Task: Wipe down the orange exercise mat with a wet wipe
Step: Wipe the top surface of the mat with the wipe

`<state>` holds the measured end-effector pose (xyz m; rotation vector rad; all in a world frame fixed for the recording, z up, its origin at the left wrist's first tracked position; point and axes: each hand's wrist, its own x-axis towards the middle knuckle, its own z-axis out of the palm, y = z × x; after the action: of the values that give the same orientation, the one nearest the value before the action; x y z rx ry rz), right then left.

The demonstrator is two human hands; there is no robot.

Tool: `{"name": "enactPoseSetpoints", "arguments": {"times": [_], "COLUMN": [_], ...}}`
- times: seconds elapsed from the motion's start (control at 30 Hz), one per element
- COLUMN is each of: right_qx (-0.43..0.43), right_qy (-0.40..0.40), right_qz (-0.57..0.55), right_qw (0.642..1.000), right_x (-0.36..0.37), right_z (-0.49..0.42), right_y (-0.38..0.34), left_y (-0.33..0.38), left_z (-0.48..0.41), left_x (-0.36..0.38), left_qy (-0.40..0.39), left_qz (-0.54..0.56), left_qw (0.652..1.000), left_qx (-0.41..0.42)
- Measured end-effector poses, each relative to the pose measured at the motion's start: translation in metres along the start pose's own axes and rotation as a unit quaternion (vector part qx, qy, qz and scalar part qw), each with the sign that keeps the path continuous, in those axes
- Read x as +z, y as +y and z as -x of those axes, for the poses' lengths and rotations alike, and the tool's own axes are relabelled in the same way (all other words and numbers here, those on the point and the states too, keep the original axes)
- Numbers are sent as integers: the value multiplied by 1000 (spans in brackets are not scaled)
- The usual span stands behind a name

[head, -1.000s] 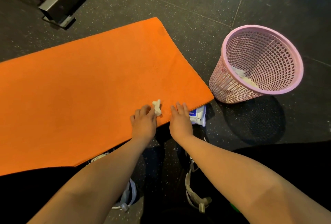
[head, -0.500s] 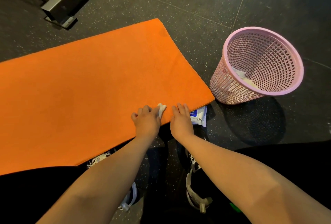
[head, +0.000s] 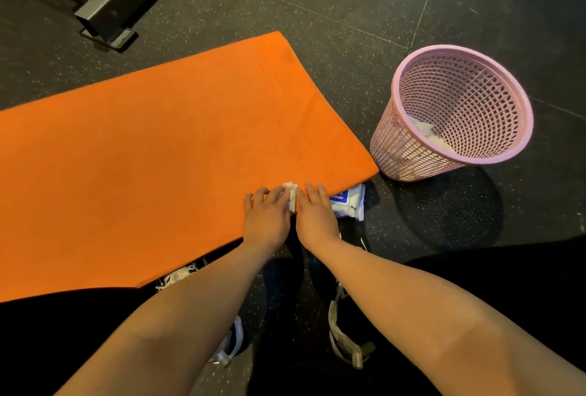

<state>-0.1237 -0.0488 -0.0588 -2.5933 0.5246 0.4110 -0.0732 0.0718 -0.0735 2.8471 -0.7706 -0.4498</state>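
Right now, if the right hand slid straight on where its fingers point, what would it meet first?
Likely nothing: the right hand faces bare orange mat; the wipe sits beside it.

orange exercise mat (head: 158, 148): lying unrolled and flat on the dark floor, running off the left | wet wipe (head: 291, 194): white (crumpled into a small wad), sitting at the mat's near edge, close to its near right corner
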Motion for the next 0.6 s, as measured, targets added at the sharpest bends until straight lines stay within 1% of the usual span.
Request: {"name": "enactPoseSetpoints", "arguments": {"times": [0.13, 0.2, 0.3, 0.37, 0.43, 0.5, 0.6], "right_qx": [-35, -30, -11, 9, 12, 3, -12], "right_qy": [-12, -16, 0, 16, 16, -1, -13], "right_qz": [15, -10, -96, -133, -134, -108, -66], "right_qw": [999, 999, 995, 991, 991, 994, 998], "right_x": [7, 6, 2, 1, 0, 0, 5], "right_z": [-1, -1, -2, -2, -3, -2, 3], "right_y": [-12, -13, -7, -3, -2, -3, -9], "left_y": [-13, -13, -3, 4, 6, -1, -21], "left_z": [7, 4, -2, 1, 6, 10, 15], "left_x": [-3, 0, 7, 10, 7, 2, -4], "left_qy": [5, -4, -39, -52, -59, -60, -74], "left_qz": [-4, 20, 75, 82, 69, 47, 40], "left_qw": [997, 998, 996, 994, 994, 996, 996], "left_qx": [-75, -60, 26, 54, 57, 48, -5]}}
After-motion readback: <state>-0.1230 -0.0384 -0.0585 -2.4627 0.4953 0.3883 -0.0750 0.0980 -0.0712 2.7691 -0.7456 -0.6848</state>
